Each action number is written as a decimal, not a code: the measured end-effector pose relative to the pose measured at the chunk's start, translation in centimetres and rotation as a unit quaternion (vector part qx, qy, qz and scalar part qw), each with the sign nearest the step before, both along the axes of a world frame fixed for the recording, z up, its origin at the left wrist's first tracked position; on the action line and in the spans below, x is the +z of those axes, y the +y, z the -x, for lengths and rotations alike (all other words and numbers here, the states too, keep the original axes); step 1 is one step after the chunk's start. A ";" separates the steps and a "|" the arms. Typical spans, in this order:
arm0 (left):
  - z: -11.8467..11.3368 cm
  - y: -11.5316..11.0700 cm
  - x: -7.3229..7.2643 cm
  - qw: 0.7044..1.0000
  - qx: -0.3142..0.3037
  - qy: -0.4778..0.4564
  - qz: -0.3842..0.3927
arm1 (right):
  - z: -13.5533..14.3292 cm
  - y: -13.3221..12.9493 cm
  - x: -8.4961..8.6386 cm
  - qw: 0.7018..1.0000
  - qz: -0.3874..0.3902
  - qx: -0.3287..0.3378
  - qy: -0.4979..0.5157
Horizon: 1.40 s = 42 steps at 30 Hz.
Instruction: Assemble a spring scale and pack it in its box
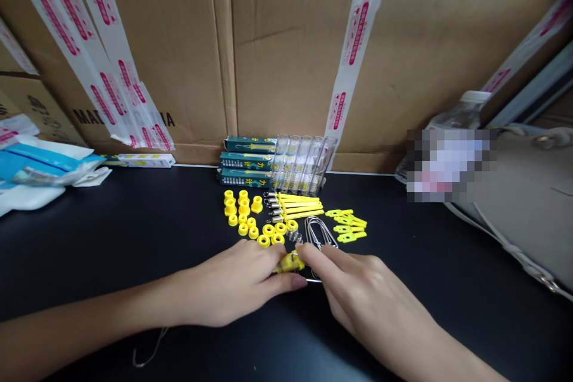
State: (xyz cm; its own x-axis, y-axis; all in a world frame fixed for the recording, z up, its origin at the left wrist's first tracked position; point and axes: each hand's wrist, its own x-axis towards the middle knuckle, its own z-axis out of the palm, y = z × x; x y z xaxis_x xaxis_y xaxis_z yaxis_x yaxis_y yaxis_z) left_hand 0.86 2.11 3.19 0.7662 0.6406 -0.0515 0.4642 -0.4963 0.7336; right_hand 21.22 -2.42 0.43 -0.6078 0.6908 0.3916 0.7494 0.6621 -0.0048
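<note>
My left hand [237,286] is closed, pinching a small spring scale [292,261] whose yellow end shows between thumb and fingers. My right hand [364,280] is closed against that same end, on a bent silver wire hook [313,280] that shows partly between the hands; the fingers hide most of it. Just beyond lie yellow rings [268,230], small coil springs [295,236], and silver wire hooks [319,230]. Flat yellow tabs [351,228] rest to the right. Yellow rods with metal ends [298,208] lie behind, beside yellow flanged caps [243,203].
Clear tubes [302,161] lean on green printed boxes [246,162] against a large taped cardboard box [286,59]. A plastic bottle [461,113] and grey bag [532,209] stand right. Blue-white packaging [49,164] lies left. A thin wire [150,355] sits near the left forearm.
</note>
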 end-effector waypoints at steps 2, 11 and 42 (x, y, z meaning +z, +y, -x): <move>0.0 0.0 0.3 1.000 0.009 -0.006 0.008 | 0.0 0.0 -0.1 0.999 0.037 -0.014 0.027; 0.6 0.5 -0.7 0.973 0.060 0.013 0.224 | 0.2 0.6 0.7 0.960 0.201 -0.021 0.194; -0.1 0.5 -3.1 0.769 0.039 -0.238 0.592 | 2.5 2.0 -0.1 0.577 0.464 -0.005 0.672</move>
